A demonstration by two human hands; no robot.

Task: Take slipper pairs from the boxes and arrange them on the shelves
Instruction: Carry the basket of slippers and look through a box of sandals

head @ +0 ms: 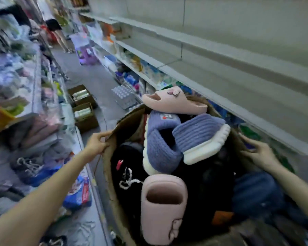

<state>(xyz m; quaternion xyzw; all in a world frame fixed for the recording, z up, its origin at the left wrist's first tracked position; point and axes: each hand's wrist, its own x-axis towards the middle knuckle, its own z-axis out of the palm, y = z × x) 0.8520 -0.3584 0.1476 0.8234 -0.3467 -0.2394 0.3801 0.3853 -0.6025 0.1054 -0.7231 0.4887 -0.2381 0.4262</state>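
On the left shelf a blue packet (78, 192) carries print too blurred for us to read. Our left hand (96, 142) has its grip closed on the left rim of the cardboard box (109, 167). Inside lie black slippers (126, 167), a purple knit pair (160, 150) and pink slippers (162, 210). Our right hand (258, 153) pinches the right rim, beside the grey shelves (220, 55).

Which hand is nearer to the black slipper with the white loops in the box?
Left. The left hand grips the cardboard box rim just beside the black slipper; the right hand is at the opposite rim, beyond the purple slippers.
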